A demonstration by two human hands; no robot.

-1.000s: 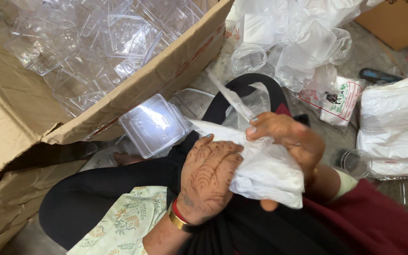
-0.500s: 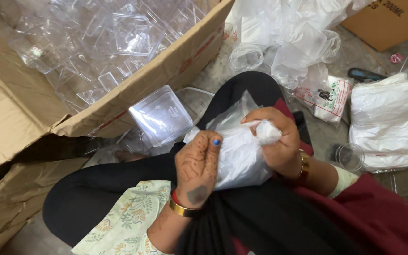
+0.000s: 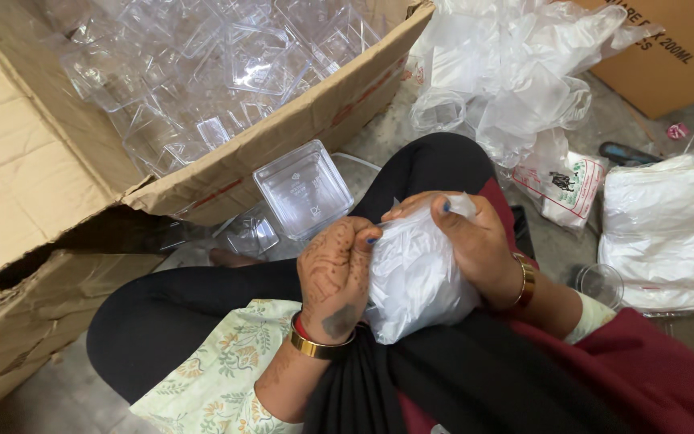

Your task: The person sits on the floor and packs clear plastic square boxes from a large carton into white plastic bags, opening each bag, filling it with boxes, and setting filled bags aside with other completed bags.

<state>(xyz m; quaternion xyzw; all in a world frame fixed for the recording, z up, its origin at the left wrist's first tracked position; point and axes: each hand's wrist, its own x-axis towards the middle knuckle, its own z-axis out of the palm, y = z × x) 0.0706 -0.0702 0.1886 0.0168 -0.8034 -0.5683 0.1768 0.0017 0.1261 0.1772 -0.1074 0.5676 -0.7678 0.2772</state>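
On my lap I hold a clear plastic bag [image 3: 415, 277] stuffed with white pieces. My left hand [image 3: 332, 273] grips its left side, fingers curled against the plastic. My right hand [image 3: 475, 241] pinches the bag's gathered top, thumb and fingers closed on the neck. Both wrists wear gold bangles. Just beyond my knee lies a clear square plastic container [image 3: 303, 189], tilted against the big cardboard box [image 3: 283, 137].
The cardboard box holds several clear plastic containers [image 3: 202, 72]. Crumpled clear bags [image 3: 516, 72] lie behind my knee, a printed packet [image 3: 564, 185] beside them. Stacked white packs [image 3: 660, 233] and a small clear cup [image 3: 600, 283] sit at right. Another brown carton [image 3: 668, 48] stands at top right.
Both hands have drawn the bag closer together on the lap; the right hand shifted from under the bag to pinching its top, and the left hand slid onto its side.
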